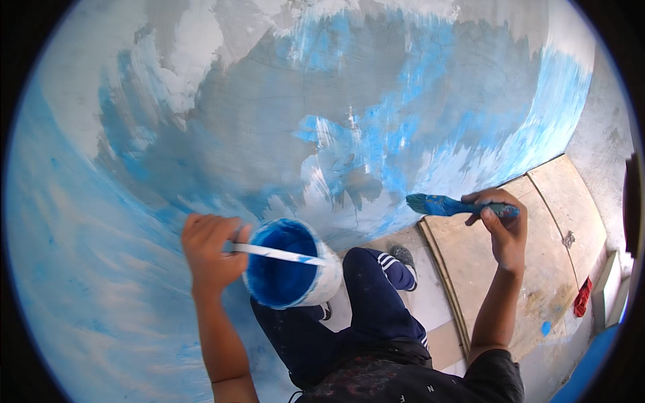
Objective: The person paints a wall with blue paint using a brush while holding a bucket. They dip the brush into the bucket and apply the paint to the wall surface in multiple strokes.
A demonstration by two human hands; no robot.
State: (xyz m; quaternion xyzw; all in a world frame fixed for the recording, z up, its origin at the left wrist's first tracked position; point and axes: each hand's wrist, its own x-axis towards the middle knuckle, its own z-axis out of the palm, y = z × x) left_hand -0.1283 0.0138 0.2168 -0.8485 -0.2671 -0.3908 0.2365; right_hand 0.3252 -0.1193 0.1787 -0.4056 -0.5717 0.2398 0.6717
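My right hand is closed round the handle of a paintbrush, whose bristles are stained blue-green and point left toward the wall. On the left, my left hand, slightly blurred, grips one end of a flat white handle that crosses the mouth of a paint bucket. The white bucket is tilted, its inside coated in deep blue paint. It hangs in front of my knees, close to the wall, which is grey and white with streaks of blue. How much paint is in the bucket I cannot tell.
Worn wooden boards lie on the floor to the right, with paint stains. A red cloth is near their right edge, beside pale panels. A blue surface shows at lower right. My bent legs are below the bucket.
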